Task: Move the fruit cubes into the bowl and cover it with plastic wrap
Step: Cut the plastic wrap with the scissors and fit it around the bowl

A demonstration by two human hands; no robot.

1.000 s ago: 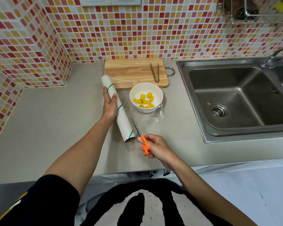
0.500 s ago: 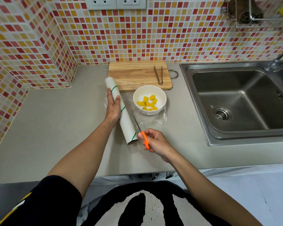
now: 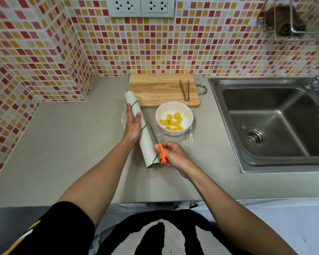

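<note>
Spanning grey countertop (image 3: 63, 153), mosaic-tiled wall (image 3: 191, 48), steel sink (image 3: 276, 126)

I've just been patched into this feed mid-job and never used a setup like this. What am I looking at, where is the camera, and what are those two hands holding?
There is no machine here: a person works with bare hands, and the single wide-angle camera sits on their head, looking forward and down, so the arms reach in from the bottom of the picture.

The surface is a grey kitchen counter with a steel sink to the right. At the back lies a wooden cutting board with metal tongs on it. In front of it stands a white bowl that already holds the yellow fruit cubes; clear plastic wrap lies spread on the counter beneath the bowl.

The left hand rests on the roll of wrap, steadying it. The right hand grips orange-handled scissors, blades pointing along the roll, apparently to cut the sheet.
</note>
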